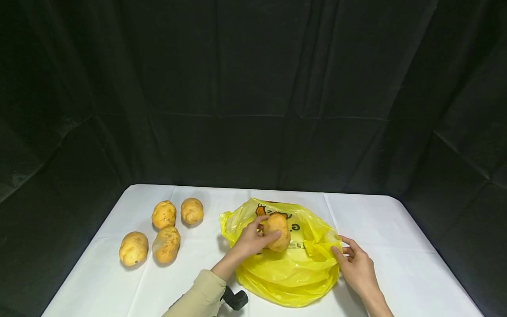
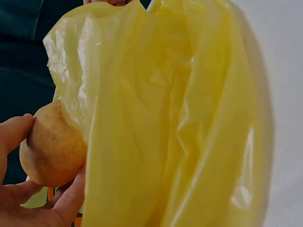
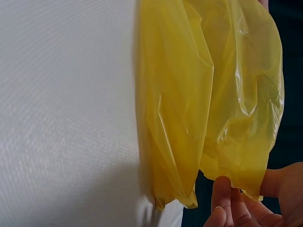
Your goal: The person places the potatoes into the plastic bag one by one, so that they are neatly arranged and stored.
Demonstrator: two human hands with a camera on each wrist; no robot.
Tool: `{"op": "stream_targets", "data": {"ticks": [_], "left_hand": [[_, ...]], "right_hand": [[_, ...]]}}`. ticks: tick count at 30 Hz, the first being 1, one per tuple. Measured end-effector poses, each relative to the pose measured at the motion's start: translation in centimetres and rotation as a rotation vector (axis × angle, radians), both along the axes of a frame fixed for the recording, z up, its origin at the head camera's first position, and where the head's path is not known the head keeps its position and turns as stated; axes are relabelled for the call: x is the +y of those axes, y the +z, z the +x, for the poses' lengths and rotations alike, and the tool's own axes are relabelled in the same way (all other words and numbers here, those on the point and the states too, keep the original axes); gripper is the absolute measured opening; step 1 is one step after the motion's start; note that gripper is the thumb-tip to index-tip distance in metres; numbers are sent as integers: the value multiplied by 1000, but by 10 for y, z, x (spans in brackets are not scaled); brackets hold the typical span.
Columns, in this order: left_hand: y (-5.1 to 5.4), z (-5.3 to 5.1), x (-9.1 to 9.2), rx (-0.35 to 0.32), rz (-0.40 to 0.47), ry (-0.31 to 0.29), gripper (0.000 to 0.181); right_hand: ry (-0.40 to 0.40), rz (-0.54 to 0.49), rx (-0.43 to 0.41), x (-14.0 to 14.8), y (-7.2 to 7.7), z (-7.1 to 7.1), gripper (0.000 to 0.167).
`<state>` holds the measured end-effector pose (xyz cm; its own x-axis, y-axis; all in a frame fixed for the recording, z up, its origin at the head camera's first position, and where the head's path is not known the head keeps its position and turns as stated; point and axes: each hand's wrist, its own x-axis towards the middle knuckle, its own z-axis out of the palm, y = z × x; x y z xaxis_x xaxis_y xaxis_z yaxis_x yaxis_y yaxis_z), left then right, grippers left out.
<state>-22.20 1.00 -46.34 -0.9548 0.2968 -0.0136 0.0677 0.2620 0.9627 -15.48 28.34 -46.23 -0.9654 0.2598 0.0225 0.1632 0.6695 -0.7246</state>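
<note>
A person's left hand (image 1: pixel 250 241) grips a potato (image 1: pixel 278 233) at the mouth of a yellow plastic bag (image 1: pixel 287 275) lying on a white worktop (image 1: pixel 400 246). The right hand (image 1: pixel 358 267) pinches the bag's right edge. Four more potatoes (image 1: pixel 166 245) lie to the left.

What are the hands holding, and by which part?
Left hand: a potato, gripped by its sides. Right hand: the bag, pinched at its edge.

Five potatoes (image 1: pixel 167 245), one yellow plastic bag (image 1: pixel 289 281); one left hand (image 1: pixel 250 240), one right hand (image 1: pixel 358 266); one white tabletop (image 1: pixel 198 286)
</note>
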Motion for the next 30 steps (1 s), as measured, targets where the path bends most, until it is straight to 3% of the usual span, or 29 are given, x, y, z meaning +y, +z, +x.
{"op": "stream_targets", "data": {"ticks": [10,30], "left_hand": [[-6,-5,13,-57,5,15,69],[-7,-18,23,-54,-28,60,65]], "right_hand": [[11,-22,-30,1,1,0,50],[5,-13,-26,1,3,-1,47]]}}
